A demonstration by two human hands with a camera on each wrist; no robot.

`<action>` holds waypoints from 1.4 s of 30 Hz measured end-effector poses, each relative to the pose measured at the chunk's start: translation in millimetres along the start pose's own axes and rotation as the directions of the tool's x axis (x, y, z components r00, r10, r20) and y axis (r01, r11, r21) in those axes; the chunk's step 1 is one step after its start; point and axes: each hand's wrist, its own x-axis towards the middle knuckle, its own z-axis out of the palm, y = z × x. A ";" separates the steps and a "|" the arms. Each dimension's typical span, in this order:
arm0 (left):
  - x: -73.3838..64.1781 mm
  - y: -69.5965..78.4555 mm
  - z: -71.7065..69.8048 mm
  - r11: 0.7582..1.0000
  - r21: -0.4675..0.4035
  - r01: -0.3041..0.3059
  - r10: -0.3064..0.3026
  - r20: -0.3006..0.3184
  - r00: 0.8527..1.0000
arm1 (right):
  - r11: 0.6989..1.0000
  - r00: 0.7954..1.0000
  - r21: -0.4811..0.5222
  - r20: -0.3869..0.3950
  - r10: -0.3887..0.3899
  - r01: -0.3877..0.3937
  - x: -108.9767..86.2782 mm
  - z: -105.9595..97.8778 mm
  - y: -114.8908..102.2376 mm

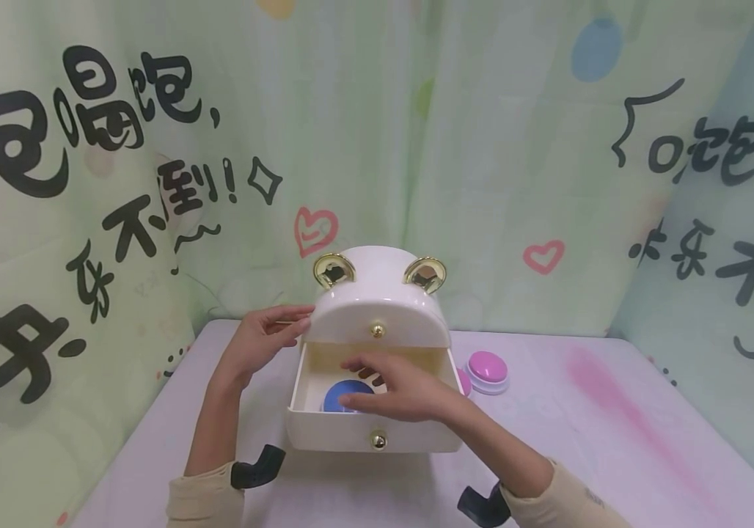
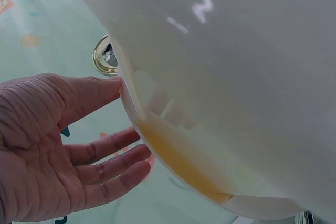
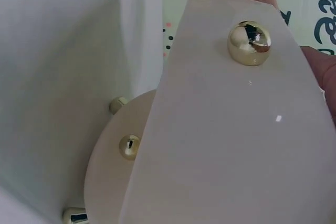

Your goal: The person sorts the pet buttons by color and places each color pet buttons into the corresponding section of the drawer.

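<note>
We judge the step in hand to be work inside the drawer (image 1: 331,431) of the white box (image 1: 383,275). The drawer is pulled out, and the blue disc (image 1: 342,389) lies in it, below the fingers of our right hand (image 1: 406,387). Those fingers are spread, thumb apart from the others, with nothing visibly pinched between them; from above, we can't be sure whether the thumb touches the disc or only passes over it. Our left hand (image 1: 260,345) has its thumb tip against the box's edge, its other fingers extended beside the wall and clamped on nothing. Off to the right of the right fingers, past the box, a pink-topped container (image 1: 488,367) stands on the table (image 1: 548,440). The next move, we think, calls for settling the right fingers around the disc's rim, or lifting them clear if it's already placed, with the left thumb steadying the box.
</note>
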 end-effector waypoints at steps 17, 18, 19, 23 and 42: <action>-1.5 0.4 -0.1 1.000 -0.004 -0.008 0.008 0.005 1.000 | 0.994 0.967 -0.012 -0.227 -0.111 0.111 -38.0 -1.8 -21.9; -1.5 0.4 0.0 1.000 -0.002 -0.009 0.009 0.005 1.000 | 0.992 0.963 -0.009 -0.237 -0.126 0.128 -39.9 -1.4 -22.5; -1.4 0.4 0.1 1.000 -0.001 -0.009 0.009 0.005 1.000 | 0.990 0.959 -0.009 -0.249 -0.136 0.138 -42.1 -0.9 -23.3; -0.9 0.1 0.2 1.000 0.004 -0.007 0.007 0.001 1.000 | 0.986 0.943 -0.015 -0.290 -0.163 0.165 -50.6 1.7 -27.5; -0.7 -1.2 0.2 1.000 -0.001 -0.013 0.013 -0.001 1.000 | 0.915 0.860 -0.377 -0.410 -0.304 0.144 -83.2 29.1 -32.6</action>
